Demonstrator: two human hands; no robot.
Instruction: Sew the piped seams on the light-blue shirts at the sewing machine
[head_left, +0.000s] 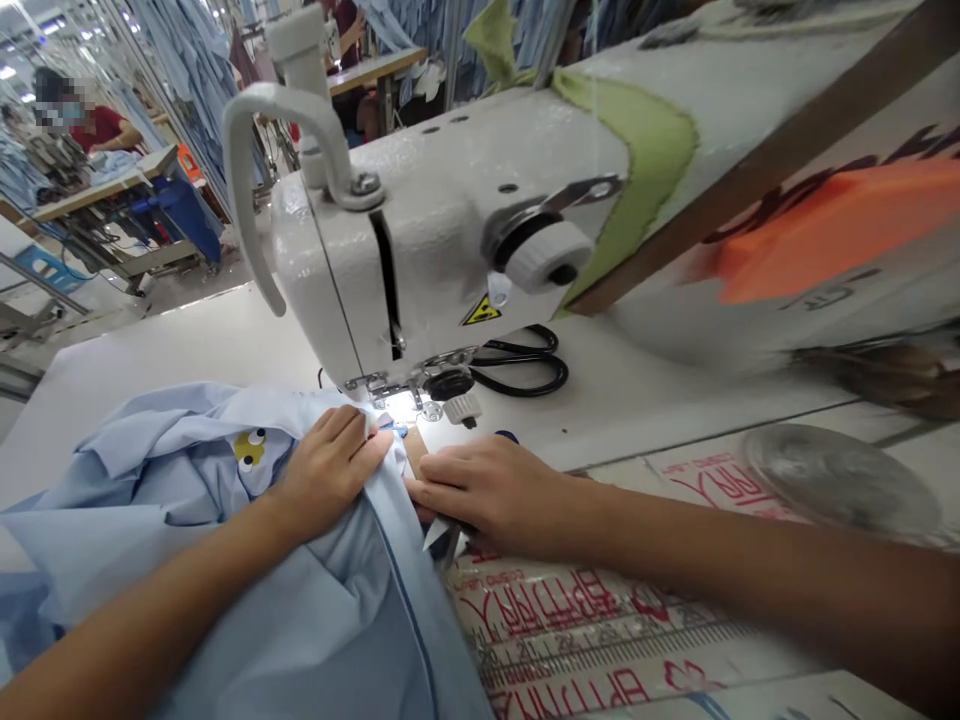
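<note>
A light blue garment point(315, 620) with a dark line along its edge lies bunched under the sewing machine point(450, 250). My left hand point(330, 475) is closed on its fabric, thumb and fingers near the lit needle area. To the right of the garment edge, my right hand point(491, 495) is closed, with its fingertips close to the fabric. A pale, pointed piece shows beneath those fingers; what the hand holds is mostly hidden. A yellow patch with cartoon eyes point(250, 450) shows on the cloth left of my left hand.
Black-handled scissors point(525, 362) lie behind the needle area. A printed ruler point(615, 645) and red-lettered tape cover the near tabletop. A round grey disc point(840, 478) sits at right. An orange piece point(840, 225) is on the machine arm. Another person point(109, 130) sits at a far table.
</note>
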